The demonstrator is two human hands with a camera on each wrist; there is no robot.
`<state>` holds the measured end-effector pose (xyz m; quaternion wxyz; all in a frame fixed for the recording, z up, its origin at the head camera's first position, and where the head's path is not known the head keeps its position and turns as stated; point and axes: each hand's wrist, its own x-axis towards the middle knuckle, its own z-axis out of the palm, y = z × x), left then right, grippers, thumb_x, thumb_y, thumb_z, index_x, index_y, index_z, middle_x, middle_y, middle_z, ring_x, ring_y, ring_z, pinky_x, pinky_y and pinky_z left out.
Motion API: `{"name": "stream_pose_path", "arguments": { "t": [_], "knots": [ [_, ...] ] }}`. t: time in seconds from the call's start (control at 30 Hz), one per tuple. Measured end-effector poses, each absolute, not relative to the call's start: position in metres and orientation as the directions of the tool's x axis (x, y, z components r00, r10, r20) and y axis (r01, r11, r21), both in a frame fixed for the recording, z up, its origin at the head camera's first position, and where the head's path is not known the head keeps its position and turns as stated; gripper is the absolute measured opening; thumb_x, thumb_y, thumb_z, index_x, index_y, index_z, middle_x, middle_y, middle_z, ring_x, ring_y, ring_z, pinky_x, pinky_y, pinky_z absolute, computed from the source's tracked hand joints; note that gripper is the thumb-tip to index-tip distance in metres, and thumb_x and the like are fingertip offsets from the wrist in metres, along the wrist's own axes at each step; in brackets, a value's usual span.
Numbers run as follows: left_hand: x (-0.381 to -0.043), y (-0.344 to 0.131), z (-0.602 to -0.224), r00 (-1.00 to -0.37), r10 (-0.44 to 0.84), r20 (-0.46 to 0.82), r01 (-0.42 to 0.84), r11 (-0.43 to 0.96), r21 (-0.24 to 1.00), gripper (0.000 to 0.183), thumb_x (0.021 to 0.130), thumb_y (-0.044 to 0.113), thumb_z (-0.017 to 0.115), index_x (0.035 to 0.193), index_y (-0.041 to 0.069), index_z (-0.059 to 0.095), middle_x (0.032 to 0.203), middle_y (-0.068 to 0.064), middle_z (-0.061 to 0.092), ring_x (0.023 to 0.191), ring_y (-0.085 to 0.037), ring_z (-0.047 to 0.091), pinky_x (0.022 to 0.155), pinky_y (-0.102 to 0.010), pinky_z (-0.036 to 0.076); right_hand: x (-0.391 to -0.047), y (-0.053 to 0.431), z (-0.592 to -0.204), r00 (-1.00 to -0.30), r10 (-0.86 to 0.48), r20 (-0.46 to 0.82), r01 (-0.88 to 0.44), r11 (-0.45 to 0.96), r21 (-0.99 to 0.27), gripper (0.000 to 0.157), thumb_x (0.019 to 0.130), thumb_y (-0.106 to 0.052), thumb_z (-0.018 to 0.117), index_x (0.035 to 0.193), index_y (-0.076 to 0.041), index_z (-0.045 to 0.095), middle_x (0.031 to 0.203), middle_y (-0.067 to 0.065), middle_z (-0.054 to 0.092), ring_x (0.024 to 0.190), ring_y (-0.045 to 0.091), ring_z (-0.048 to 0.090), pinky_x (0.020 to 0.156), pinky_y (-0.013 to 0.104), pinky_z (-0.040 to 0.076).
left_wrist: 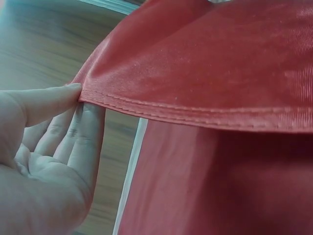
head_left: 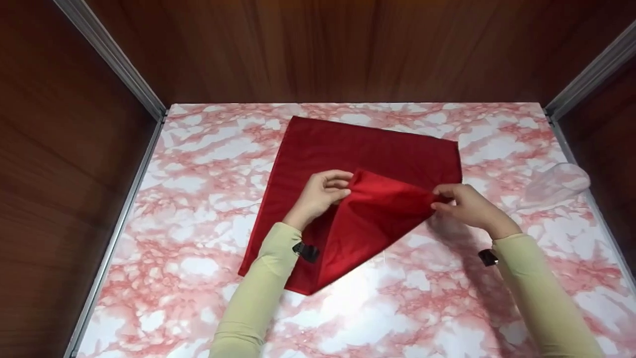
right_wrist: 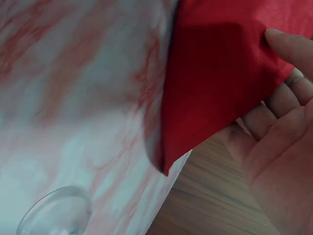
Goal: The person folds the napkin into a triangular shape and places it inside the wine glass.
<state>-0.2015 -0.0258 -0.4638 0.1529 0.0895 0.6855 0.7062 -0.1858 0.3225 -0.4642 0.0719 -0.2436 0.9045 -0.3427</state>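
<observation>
A red cloth napkin [head_left: 348, 144] with a stitched hem lies on the marbled table, its near right part lifted and turned back over the rest, showing a brighter red side. My left hand [head_left: 320, 194] pinches a corner of the raised part between thumb and fingers; in the left wrist view the hem [left_wrist: 195, 117] runs away from the fingertips. Farther right, my right hand [head_left: 467, 205] pinches the fold's other end, thumb on top in the right wrist view. There a pointed red corner [right_wrist: 195, 127] juts out past the fingers. The cloth between the hands sags in soft creases.
A clear, glass-like vessel [head_left: 561, 181] lies at the table's right edge, beyond my right hand. Dark wooden panels [head_left: 318, 54] wall the marbled table [head_left: 189, 223] at the back and both sides, with metal rails [head_left: 117, 59] at the corners.
</observation>
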Motion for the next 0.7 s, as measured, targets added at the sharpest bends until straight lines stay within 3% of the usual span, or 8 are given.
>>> {"name": "stream_pose_path", "arguments": {
  "t": [0.3,0.47,0.7],
  "knots": [
    [-0.208,-0.03,-0.462,-0.937,0.341,-0.081,-0.093,-0.019,0.995,0.036,0.085,-0.007,0.067,0.12,0.003,0.065,0.098,-0.01,0.068,0.084,-0.018,0.066,0.069,-0.03,0.056,-0.203,0.3,-0.45,-0.888,-0.457,-0.06,-0.243,0.576,-0.781,0.017,0.088,0.001,0.066,0.105,0.003,0.061,0.101,0.014,0.064,0.097,0.024,0.057,0.079,0.017,0.043],
    [-0.209,-0.032,-0.464,-0.939,0.334,-0.084,-0.102,-0.037,0.994,0.037,0.085,-0.008,0.066,0.12,0.002,0.064,0.099,-0.011,0.068,0.086,-0.018,0.066,0.07,-0.03,0.056,-0.205,0.279,-0.429,-0.863,-0.504,-0.02,-0.263,0.483,-0.835,0.017,0.088,0.005,0.064,0.104,0.009,0.059,0.098,0.022,0.062,0.092,0.026,0.058,0.078,0.019,0.045],
    [-0.212,-0.032,-0.466,-0.942,0.323,-0.091,-0.11,-0.042,0.993,0.037,0.085,-0.008,0.066,0.12,0.003,0.065,0.099,-0.01,0.068,0.085,-0.017,0.066,0.071,-0.033,0.056,-0.214,0.25,-0.417,-0.859,-0.513,0.006,-0.264,0.432,-0.862,0.016,0.089,0.0,0.065,0.103,0.008,0.062,0.095,0.021,0.063,0.088,0.023,0.06,0.077,0.02,0.045]
  ]
}}
